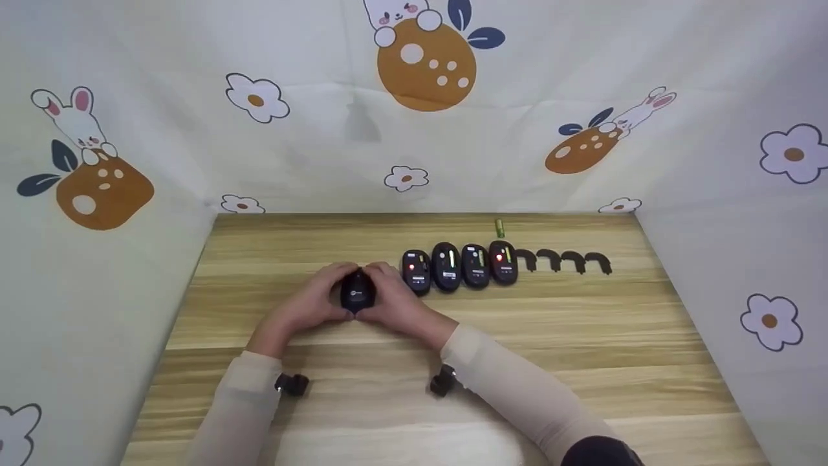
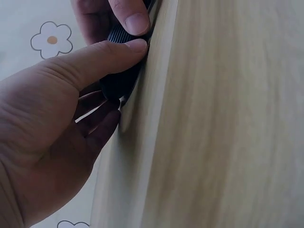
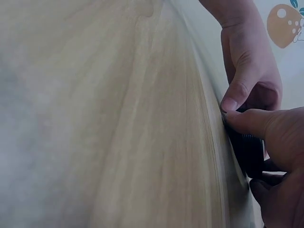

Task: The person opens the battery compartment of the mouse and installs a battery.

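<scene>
Both hands hold a black computer mouse (image 1: pixel 358 294) at the left-centre of the wooden table, its top with a small logo facing up. My left hand (image 1: pixel 315 296) grips its left side, and my right hand (image 1: pixel 396 299) grips the right side. In the left wrist view the left thumb presses near the lower edge of the mouse (image 2: pixel 118 83), beside its ribbed side. From the right wrist, the mouse (image 3: pixel 249 149) shows between both hands, the two thumbs close together at its near end and the other fingers around the far side.
Right of the hands, several black mice (image 1: pixel 446 266) lie underside up in a row, with batteries in open slots and some red lights glowing. Several curved black covers (image 1: pixel 548 259) continue the row. One green battery (image 1: pixel 499 228) lies behind. Printed fabric walls (image 1: pixel 310 162) enclose the table (image 1: pixel 550 349).
</scene>
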Available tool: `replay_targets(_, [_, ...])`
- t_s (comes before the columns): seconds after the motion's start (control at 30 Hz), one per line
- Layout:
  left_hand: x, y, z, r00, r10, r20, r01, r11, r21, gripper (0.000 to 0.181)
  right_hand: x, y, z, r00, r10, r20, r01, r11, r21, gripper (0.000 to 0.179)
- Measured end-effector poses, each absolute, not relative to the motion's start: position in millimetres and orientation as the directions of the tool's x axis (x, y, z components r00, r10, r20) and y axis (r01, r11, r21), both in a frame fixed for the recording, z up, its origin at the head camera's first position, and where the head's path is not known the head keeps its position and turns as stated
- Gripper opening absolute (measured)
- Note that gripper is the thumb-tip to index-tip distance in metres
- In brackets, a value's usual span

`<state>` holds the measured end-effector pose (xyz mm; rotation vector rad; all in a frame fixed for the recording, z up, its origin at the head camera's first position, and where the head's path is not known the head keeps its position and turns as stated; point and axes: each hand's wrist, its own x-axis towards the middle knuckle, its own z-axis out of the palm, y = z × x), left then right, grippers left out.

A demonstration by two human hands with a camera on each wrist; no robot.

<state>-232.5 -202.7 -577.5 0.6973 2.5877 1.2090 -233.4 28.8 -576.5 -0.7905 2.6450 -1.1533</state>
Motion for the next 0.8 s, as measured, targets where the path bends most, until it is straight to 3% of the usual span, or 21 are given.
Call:
replay_targets(0.47, [-220, -178, -563, -0.881, 0.471, 0.042, 0.341, 0.571, 0.747, 0.103, -224, 63, -565, -0.828, -0.550, 0.110, -0.461, 0.555, -0.692, 0.097])
replay_targets(0.8, [-211, -156, -567, -0.844, 0.512, 0.158, 0.457, 0.536, 0.710, 0.101, -210, 91, -560, -0.814, -0.557, 0.165, -0.513, 0.556, -0.654, 0.095])
